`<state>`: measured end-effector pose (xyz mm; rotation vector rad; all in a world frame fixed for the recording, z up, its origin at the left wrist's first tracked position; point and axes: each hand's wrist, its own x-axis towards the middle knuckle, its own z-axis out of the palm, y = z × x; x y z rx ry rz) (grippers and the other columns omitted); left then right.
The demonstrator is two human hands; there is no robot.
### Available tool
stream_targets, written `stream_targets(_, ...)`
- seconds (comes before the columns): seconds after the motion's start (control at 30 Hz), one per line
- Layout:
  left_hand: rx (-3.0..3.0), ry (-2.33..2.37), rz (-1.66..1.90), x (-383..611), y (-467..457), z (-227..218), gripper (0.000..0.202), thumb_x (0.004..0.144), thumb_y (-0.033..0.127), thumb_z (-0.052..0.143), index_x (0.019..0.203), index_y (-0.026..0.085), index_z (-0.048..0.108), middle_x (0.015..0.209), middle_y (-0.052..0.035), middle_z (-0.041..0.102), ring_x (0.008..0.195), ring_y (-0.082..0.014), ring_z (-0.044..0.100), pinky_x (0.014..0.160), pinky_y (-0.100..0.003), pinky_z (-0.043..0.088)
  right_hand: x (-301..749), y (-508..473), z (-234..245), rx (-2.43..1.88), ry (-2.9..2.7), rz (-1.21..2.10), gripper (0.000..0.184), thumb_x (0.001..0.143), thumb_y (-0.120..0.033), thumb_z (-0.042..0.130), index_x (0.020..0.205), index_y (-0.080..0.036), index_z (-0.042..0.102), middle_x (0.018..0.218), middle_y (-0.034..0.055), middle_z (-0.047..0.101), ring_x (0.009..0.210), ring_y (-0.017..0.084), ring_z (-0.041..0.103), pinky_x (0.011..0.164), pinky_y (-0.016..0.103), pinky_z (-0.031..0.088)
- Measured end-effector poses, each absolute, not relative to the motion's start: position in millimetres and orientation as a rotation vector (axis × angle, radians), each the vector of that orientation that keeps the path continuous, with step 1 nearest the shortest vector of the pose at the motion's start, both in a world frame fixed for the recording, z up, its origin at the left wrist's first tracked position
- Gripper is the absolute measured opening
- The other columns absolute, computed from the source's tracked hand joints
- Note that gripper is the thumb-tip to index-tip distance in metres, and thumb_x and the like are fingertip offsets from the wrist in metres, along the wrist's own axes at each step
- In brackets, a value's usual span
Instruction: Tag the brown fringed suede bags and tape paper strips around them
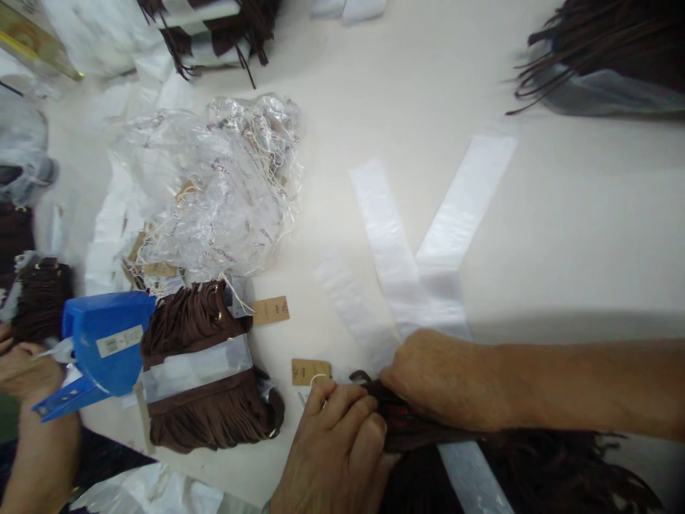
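A dark brown fringed bag (412, 475) lies at the lower right, with a whitish strip (474, 478) across it. My left hand (340, 446) has its fingers curled over the bag's near-left edge. Beside it my right hand (428, 378) is closed on the upper edge of the same bag, its fingertips mostly hidden. A tan card tag (310, 372) on a white string lies just above my left fingers. Several white translucent strips (385, 235) lie flat beyond my right hand.
Left of my hands sits another brown fringed bag (203, 407) with a tan tag (270, 310). Against it stands a blue tape dispenser (110, 343), beside another person's hand (29, 371). Crumpled clear plastic bags (225, 193) are heaped behind. Fringed items (615, 50) lie far right.
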<state>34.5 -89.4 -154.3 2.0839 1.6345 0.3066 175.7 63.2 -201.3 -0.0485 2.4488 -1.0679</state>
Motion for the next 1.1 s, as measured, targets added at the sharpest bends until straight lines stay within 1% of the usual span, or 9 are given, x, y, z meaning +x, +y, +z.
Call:
stream_targets(0.23, 2.087, 1.622, 0.408, 33.0, -88.6, -154.0, 0.006, 0.085, 0.015, 0.056, 0.090, 0.018, 0.057, 0.088, -0.0020, 0.073, 0.089, -0.0184, 0.065, 0.085, -0.037, 0.044, 162.4, 49.1, -199.5, -0.190, 2.423, -1.006, 0.010, 0.078, -0.019, 0.063, 0.079, -0.019, 0.074, 0.071, 0.0069, 0.073, 0.058, 0.023, 0.066, 0.042, 0.030, 0.025)
stream_targets(0.43, 2.095, 1.596, 0.312, 30.5, -94.1, -155.4, 0.007, 0.089, 0.015, 0.051, 0.091, 0.018, 0.058, 0.081, -0.0018, 0.070, 0.085, -0.0190, 0.063, 0.085, -0.039, 0.043, 164.8, 62.8, -195.3, -0.153, 2.417, -1.077, 0.016, 0.084, -0.022, 0.060, 0.079, -0.015, 0.074, 0.070, 0.0085, 0.073, 0.053, 0.018, 0.061, 0.042, 0.029, 0.020)
stream_targets(0.53, 2.101, 1.592, 0.225, 28.8, -97.8, -157.4, 0.009, 0.091, 0.016, 0.049, 0.091, 0.018, 0.058, 0.077, -0.0022, 0.067, 0.084, -0.0196, 0.062, 0.084, -0.040, 0.043, 170.3, 83.4, -191.3, -0.228, 2.320, -1.226, 0.013, 0.081, -0.019, 0.063, 0.087, -0.017, 0.075, 0.071, 0.0052, 0.073, 0.055, 0.015, 0.058, 0.045, 0.026, 0.023)
stream_targets(0.6, 2.100, 1.577, 0.178, 27.6, -99.2, -158.1, 0.009, 0.091, 0.016, 0.048, 0.091, 0.018, 0.057, 0.077, -0.0025, 0.066, 0.083, -0.0204, 0.061, 0.083, -0.041, 0.043, 172.5, 95.5, -189.2, -0.297, 2.237, -1.353, 0.018, 0.079, -0.014, 0.065, 0.093, -0.020, 0.075, 0.073, 0.0017, 0.073, 0.058, 0.013, 0.057, 0.049, 0.024, 0.027)
stream_targets(0.7, 2.094, 1.568, 0.134, 25.9, -99.2, -158.3, 0.008, 0.089, 0.015, 0.049, 0.090, 0.018, 0.057, 0.076, -0.0024, 0.065, 0.082, -0.0213, 0.060, 0.082, -0.041, 0.043, 175.2, 104.4, -184.7, -0.341, 2.199, -1.390, 0.019, 0.081, -0.011, 0.064, 0.093, -0.021, 0.074, 0.072, -0.0008, 0.071, 0.058, 0.012, 0.055, 0.050, 0.024, 0.028)
stream_targets(0.8, 2.113, 1.572, 0.166, 25.4, -97.2, -158.6, 0.008, 0.088, 0.015, 0.050, 0.088, 0.018, 0.057, 0.076, -0.0021, 0.066, 0.080, -0.0209, 0.061, 0.080, -0.040, 0.043, 184.1, 105.4, -177.7, -0.220, 2.264, -1.297, 0.016, 0.083, -0.013, 0.064, 0.093, -0.021, 0.072, 0.068, -0.0009, 0.069, 0.054, 0.013, 0.055, 0.048, 0.025, 0.024)
stream_targets(0.87, 2.157, 1.580, 0.227, 26.3, -94.6, -159.1, 0.010, 0.090, 0.017, 0.050, 0.092, 0.018, 0.060, 0.082, -0.0029, 0.070, 0.084, -0.0209, 0.063, 0.081, -0.040, 0.044, 195.9, 105.7, -174.6, -0.080, 2.331, -1.231, 0.014, 0.084, -0.016, 0.064, 0.095, -0.021, 0.071, 0.066, -0.0008, 0.069, 0.052, 0.013, 0.055, 0.047, 0.026, 0.022)
stream_targets(0.97, 2.205, 1.540, 0.319, 29.0, -88.2, -160.5, 0.016, 0.093, 0.024, 0.052, 0.103, 0.017, 0.063, 0.096, -0.0037, 0.074, 0.092, -0.0212, 0.065, 0.083, -0.039, 0.046, 216.4, 107.1, -177.6, 0.012, 2.489, -1.122, 0.008, 0.083, -0.017, 0.062, 0.082, -0.022, 0.069, 0.061, -0.0010, 0.067, 0.044, 0.012, 0.050, 0.044, 0.027, 0.018)
stream_targets(1.1, 2.157, 1.424, 0.385, 32.2, -79.4, -162.7, 0.021, 0.094, 0.026, 0.053, 0.109, 0.015, 0.063, 0.103, -0.0045, 0.075, 0.087, -0.0195, 0.067, 0.076, -0.037, 0.050, 228.4, 104.1, -189.4, -0.010, 2.549, -0.941, 0.012, 0.075, -0.015, 0.065, 0.066, -0.022, 0.067, 0.051, -0.0009, 0.062, 0.037, 0.013, 0.043, 0.041, 0.028, 0.014)
